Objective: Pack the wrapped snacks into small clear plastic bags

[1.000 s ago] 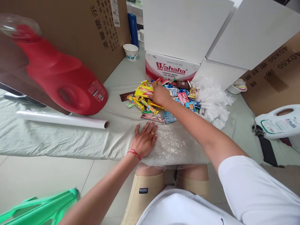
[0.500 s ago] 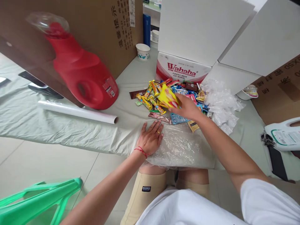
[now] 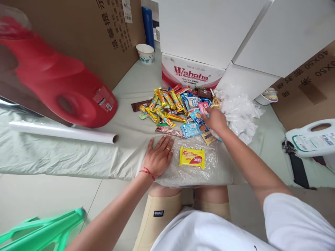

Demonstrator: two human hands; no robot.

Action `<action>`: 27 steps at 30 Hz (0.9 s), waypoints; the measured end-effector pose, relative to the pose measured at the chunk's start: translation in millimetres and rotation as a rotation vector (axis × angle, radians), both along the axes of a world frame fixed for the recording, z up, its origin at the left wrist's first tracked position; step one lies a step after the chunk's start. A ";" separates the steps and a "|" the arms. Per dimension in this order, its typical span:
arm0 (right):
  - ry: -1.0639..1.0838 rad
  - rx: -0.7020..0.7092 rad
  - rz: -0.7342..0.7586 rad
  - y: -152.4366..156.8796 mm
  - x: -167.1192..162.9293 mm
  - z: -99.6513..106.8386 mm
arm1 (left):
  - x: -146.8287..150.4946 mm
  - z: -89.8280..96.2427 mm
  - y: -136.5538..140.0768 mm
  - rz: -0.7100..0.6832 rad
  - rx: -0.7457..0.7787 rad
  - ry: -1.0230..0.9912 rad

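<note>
My left hand [image 3: 159, 155] lies flat, fingers spread, on the left part of a clear plastic sheet or bag [image 3: 209, 174] at the table's front edge. Beside it on the plastic rests a yellow nabati wafer packet [image 3: 192, 157], label up. Further back, my right hand [image 3: 216, 120] reaches into the snack pile, its fingers bent and closed at the edge of a pink snack packet [image 3: 203, 107]. Just below its fingers are a blue packet [image 3: 196, 117] and a light-blue packet [image 3: 190, 130]. Yellow snack bars [image 3: 167, 99] fill the pile's left side.
Crumpled clear plastic bags [image 3: 238, 111] sit right of the pile, and a Wahaha carton [image 3: 192, 75] stands behind. A large red jug [image 3: 70, 83] and a white film roll [image 3: 65, 133] are at left. At right stands a white jug [image 3: 314, 137].
My right hand has let go of the yellow wafer packet, which now lies on the plastic, and has moved back to the pile. The left hand stays flat. The view has shifted.
</note>
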State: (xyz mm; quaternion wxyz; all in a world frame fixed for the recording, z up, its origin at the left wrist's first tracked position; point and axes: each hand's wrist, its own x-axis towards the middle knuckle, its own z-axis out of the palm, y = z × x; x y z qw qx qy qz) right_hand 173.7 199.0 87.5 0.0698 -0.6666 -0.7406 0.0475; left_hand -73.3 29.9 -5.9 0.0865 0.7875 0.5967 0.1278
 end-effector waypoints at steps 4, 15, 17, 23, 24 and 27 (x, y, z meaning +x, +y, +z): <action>-0.130 -0.207 -0.148 77.7 -11.3 -1.6 | 0.5 1.4 0.4 0.007 -0.015 0.037; 0.164 0.127 0.076 70.4 24.3 46.5 | 2.0 3.0 0.3 0.017 -0.025 0.025; 0.239 0.207 0.239 37.9 30.6 70.3 | 1.7 2.0 0.5 0.016 -0.029 0.026; 0.067 -0.182 0.566 -90.2 4.7 66.9 | 2.7 -2.2 0.7 0.019 -0.004 0.026; 0.009 -0.241 0.589 -105.5 -2.1 55.0 | 2.8 -2.5 0.6 0.021 0.000 0.025; -0.140 -0.289 0.622 -132.9 -17.3 15.5 | 3.0 -2.8 0.1 0.026 0.002 0.032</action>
